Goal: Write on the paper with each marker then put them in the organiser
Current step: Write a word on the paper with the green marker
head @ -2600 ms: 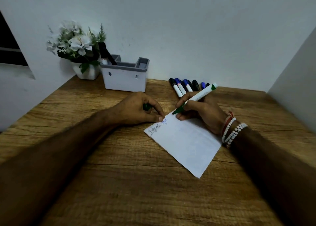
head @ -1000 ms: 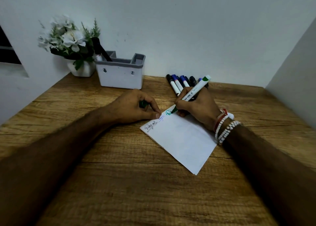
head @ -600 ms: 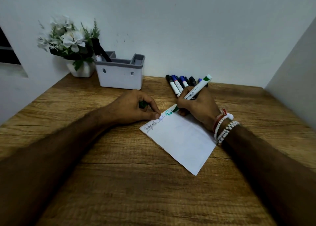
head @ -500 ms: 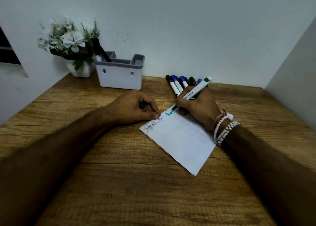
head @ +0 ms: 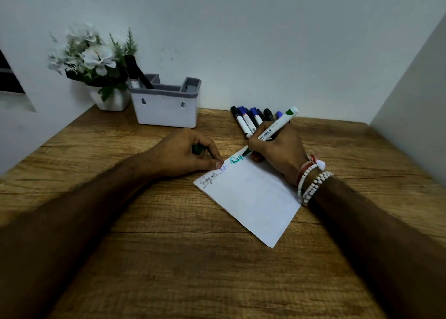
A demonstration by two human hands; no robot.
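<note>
A white sheet of paper (head: 253, 198) lies tilted on the wooden desk, with black, blue and green writing along its top edge. My right hand (head: 277, 152) grips a white green marker (head: 275, 128), its tip touching the paper at the end of the green writing. My left hand (head: 185, 154) rests fisted at the paper's top left corner with the green cap (head: 198, 149) inside it and a fingertip on the sheet. Several capped markers (head: 248, 121) lie at the back. The white organiser (head: 166, 108) holds two dark markers (head: 136, 71) in its left compartment.
A white pot of white flowers (head: 96, 63) stands left of the organiser in the back corner. Walls close the desk at the back, left and right. Bare wood (head: 193, 270) stretches toward me in front of the paper.
The green writing on the paper has grown rightward as my right hand moved the marker tip along the top edge. My left hand has stayed in place.
</note>
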